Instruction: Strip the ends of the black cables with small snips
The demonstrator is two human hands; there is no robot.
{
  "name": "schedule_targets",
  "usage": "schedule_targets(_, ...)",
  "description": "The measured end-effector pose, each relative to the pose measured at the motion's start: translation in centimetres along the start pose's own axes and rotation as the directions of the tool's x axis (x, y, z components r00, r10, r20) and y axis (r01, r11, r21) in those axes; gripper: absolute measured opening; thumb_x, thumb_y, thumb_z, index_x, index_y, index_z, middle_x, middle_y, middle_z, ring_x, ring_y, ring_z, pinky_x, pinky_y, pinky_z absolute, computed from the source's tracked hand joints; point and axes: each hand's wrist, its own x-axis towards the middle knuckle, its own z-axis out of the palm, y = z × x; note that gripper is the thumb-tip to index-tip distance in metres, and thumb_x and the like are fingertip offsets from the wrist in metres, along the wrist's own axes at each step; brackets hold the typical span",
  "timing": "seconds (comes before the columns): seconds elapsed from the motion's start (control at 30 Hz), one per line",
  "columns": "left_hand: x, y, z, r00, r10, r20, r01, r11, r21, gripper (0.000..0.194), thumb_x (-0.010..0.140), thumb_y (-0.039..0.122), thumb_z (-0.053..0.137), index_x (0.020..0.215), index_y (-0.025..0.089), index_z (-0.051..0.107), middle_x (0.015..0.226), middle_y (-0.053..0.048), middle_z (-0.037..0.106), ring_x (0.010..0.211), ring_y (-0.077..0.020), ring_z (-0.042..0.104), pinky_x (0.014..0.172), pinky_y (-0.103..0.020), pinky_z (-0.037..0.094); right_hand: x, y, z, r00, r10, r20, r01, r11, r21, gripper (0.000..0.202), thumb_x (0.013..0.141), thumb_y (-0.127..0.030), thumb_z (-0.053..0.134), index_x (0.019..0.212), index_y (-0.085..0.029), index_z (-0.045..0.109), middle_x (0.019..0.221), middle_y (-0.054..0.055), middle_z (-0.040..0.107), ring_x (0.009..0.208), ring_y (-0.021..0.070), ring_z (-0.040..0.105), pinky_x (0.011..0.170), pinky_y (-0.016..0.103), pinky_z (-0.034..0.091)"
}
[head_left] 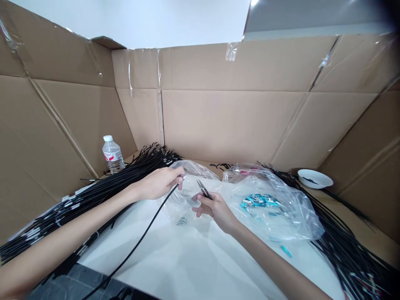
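Observation:
My left hand (161, 182) is closed, pinching one end of a black cable (149, 227). From there the cable curves down past the near edge of the table. A small silvery bit shows at the fingertips, too small to make out. My right hand (217, 210) grips a pair of small dark snips (204, 190), blades pointing up and to the left, a short way from the left hand. Their handles are partly hidden in the palm. Below the hands, several thin grey pieces (181, 221) lie on the white table surface (193, 262).
Black cable bundles lie on the left (103, 196) and right (340, 246). A clear plastic bag (300, 216) surrounds teal pieces (261, 201); one teal piece (286, 251) lies nearer. A water bottle (112, 154) and white bowl (323, 180) stand behind. Cardboard walls (218, 121) enclose the table.

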Motion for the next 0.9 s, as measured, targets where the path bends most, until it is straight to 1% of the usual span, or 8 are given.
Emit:
schedule_targets(0.07,0.5,0.0,0.1,0.998,-0.006,-0.061,0.0,0.994,-0.109,0.027,0.103,0.037,0.041,0.09,0.021,0.058,0.085,-0.002,0.067,0.073,-0.0182,0.058,0.071,-0.03,0.042,-0.4,-0.5,0.5,0.989,-0.083,-0.123,0.083,0.997,-0.005,0.041,0.075,-0.056,0.076,0.084,-0.016,0.07,0.059,-0.002,0.062,0.052,0.0158,0.061,0.091,0.047,0.055)
schedule_targets(0.17,1.5,0.3,1.0,0.987,-0.015,-0.161,-0.031,0.959,-0.281,0.028,0.101,0.041,0.047,0.09,0.019,0.06,0.087,-0.004,0.069,0.082,-0.0181,0.063,0.077,-0.03,0.048,-0.2,-1.9,1.1,0.92,-0.27,-0.283,0.256,0.963,-0.088,0.04,0.078,-0.056,0.074,0.089,-0.017,0.071,0.052,-0.004,0.057,0.051,0.0153,0.056,0.078,0.04,0.055)
schedule_targets(0.3,2.5,1.0,2.3,0.971,-0.052,-0.235,-0.053,0.905,-0.423,0.028,0.094,0.044,0.06,0.088,0.017,0.067,0.09,-0.007,0.072,0.086,-0.0203,0.067,0.077,-0.031,0.051,0.7,-3.5,1.7,0.895,-0.34,-0.29,0.322,0.94,-0.108,0.037,0.078,-0.054,0.075,0.09,-0.018,0.072,0.054,-0.004,0.055,0.049,0.014,0.052,0.054,0.03,0.044)
schedule_targets(0.43,3.1,1.7,2.9,0.943,-0.146,-0.298,-0.026,0.863,-0.505,0.029,0.087,0.047,0.071,0.084,0.018,0.073,0.087,-0.006,0.075,0.085,-0.0217,0.068,0.071,-0.031,0.049,1.4,-3.9,1.9,0.872,-0.38,-0.309,0.368,0.925,-0.098,0.035,0.077,-0.051,0.076,0.084,-0.018,0.072,0.054,-0.004,0.053,0.047,0.0115,0.046,0.049,0.027,0.037)
schedule_targets(0.57,3.8,1.9,3.0,0.922,-0.195,-0.334,0.001,0.864,-0.503,0.027,0.08,0.046,0.076,0.076,0.019,0.075,0.078,-0.005,0.074,0.076,-0.0209,0.065,0.066,-0.03,0.046,1.6,-4.0,1.4,0.848,-0.409,-0.337,0.394,0.912,-0.115,0.031,0.078,-0.048,0.076,0.086,-0.017,0.075,0.049,-0.006,0.047,0.046,0.0102,0.041,0.05,0.027,0.033)
schedule_targets(0.67,4.1,2.1,3.1,0.919,-0.187,-0.347,0.01,0.89,-0.455,0.022,0.082,0.042,0.073,0.076,0.021,0.076,0.077,-0.004,0.075,0.074,-0.0209,0.066,0.064,-0.031,0.047,1.6,-4.1,0.8,0.858,-0.406,-0.313,0.395,0.913,-0.103,0.031,0.076,-0.048,0.078,0.084,-0.018,0.075,0.047,-0.008,0.04,0.045,0.0097,0.038,0.049,0.026,0.032)
schedule_targets(0.8,3.9,2.4,3.4,0.903,-0.151,-0.402,0.038,0.961,-0.275,0.016,0.085,0.038,0.068,0.078,0.026,0.076,0.078,-0.002,0.075,0.07,-0.0203,0.064,0.06,-0.031,0.045,1.6,-4.1,0.3,0.872,-0.385,-0.304,0.383,0.921,-0.07,0.031,0.069,-0.048,0.083,0.076,-0.019,0.072,0.049,-0.01,0.031,0.044,0.0086,0.034,0.045,0.025,0.031)
schedule_targets(0.9,3.6,2.4,3.5,0.9,-0.106,-0.422,0.051,0.989,-0.139,0.018,0.089,0.04,0.064,0.08,0.028,0.074,0.077,-0.002,0.074,0.07,-0.0206,0.063,0.058,-0.031,0.044,1.6,-4.1,0.3,0.884,-0.369,-0.288,0.366,0.928,-0.065,0.031,0.07,-0.049,0.082,0.073,-0.02,0.071,0.05,-0.009,0.029,0.045,0.0083,0.032,0.044,0.025,0.031)
